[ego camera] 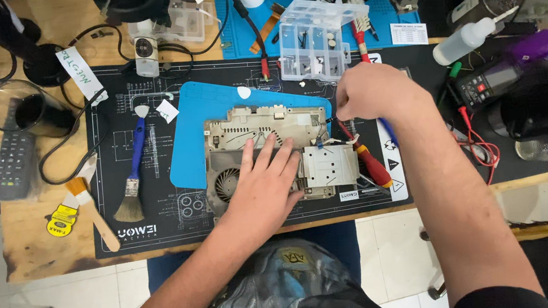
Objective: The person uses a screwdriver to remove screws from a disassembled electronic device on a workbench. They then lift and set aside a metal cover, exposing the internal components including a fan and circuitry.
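Observation:
An opened device chassis (264,124) with a round fan (226,183) and a metal shield plate (329,166) lies on a blue mat (193,125). My left hand (267,182) rests flat on the chassis, fingers spread, pressing it down. My right hand (369,89) hovers at the chassis's right rear corner, fingers pinched on a small dark tool or wire; what it grips is too small to tell. A red-handled screwdriver (371,164) lies just right of the shield plate.
A clear parts organiser (313,38) stands behind the chassis. A blue-handled brush (133,169) and a wooden brush (94,217) lie at left on the black work mat (158,217). A squeeze bottle (462,42), multimeter (483,81) and remote (14,164) lie around.

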